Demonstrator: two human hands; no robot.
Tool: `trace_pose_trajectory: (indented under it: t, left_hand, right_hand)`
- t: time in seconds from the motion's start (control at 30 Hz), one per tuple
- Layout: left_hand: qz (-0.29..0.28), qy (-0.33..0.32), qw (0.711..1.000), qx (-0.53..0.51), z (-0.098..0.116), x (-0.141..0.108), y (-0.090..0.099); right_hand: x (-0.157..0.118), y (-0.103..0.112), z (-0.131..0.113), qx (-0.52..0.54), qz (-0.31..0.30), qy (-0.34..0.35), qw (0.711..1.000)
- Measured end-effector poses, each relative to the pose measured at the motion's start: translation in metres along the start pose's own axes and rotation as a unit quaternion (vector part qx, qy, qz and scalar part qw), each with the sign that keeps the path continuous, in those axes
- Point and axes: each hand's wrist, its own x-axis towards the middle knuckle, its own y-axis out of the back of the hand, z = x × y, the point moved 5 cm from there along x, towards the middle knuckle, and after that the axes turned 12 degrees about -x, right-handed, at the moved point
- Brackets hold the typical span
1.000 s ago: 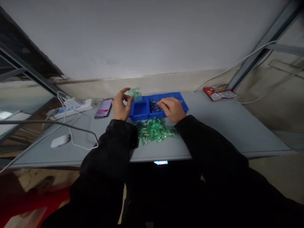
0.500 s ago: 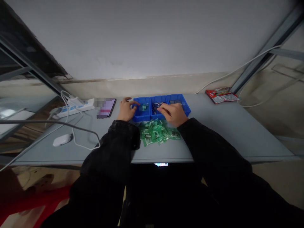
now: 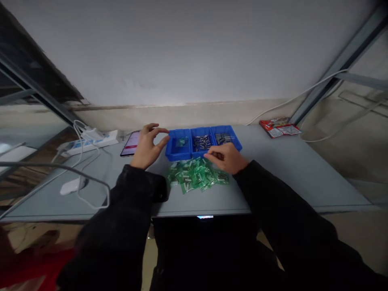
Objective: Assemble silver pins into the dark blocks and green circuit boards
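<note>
Three blue bins stand side by side on the desk. The left bin (image 3: 178, 155) holds a few small green packets (image 3: 182, 141). Loose metal screws (image 3: 203, 142) fill the middle bin, and grey plugs (image 3: 222, 138) lie in the right one. In front is a heap of green plastic packets (image 3: 198, 173) with small parts inside. My left hand (image 3: 149, 145) hovers just left of the left bin, thumb and fingers apart, with nothing in it. My right hand (image 3: 226, 157) is above the heap by the bins' front edge, fingers pinched; what they hold is hidden.
A phone (image 3: 130, 144) lies behind my left hand, with a white power strip (image 3: 91, 143) and cables further left. A white earphone case (image 3: 72, 186) rests at the left front. A red snack packet (image 3: 280, 127) sits at the back right.
My right hand has drawn back from the middle bin toward the heap. My left hand has moved left, away from the left bin, and its fingers have spread. The view has shifted slightly.
</note>
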Motion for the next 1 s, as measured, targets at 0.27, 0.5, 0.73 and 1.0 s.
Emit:
trace_pose_trajectory:
  t: [0.27,0.5,0.73,1.0]
  left_hand:
    - [-0.195,-0.053,0.979,0.004,0.053,-0.089,-0.002]
    - [-0.226,-0.103,0.968,0.021,0.062,-0.132,-0.055]
    - [-0.185,-0.117,0.976,0.016,0.066,-0.131,-0.039]
    - [-0.097,-0.078,0.986,0.112,0.023,-0.079,0.058]
  right_hand:
    - [-0.064,0.013,0.005,-0.065,-0.15,-0.085,0.983]
    - [-0.1,0.002,-0.003,-0.074,-0.17,-0.127,0.974]
    - [-0.096,0.011,-0.003,-0.094,-0.175,-0.155,0.968]
    - [-0.12,0.035,0.01,-0.122,-0.165,-0.193,0.959]
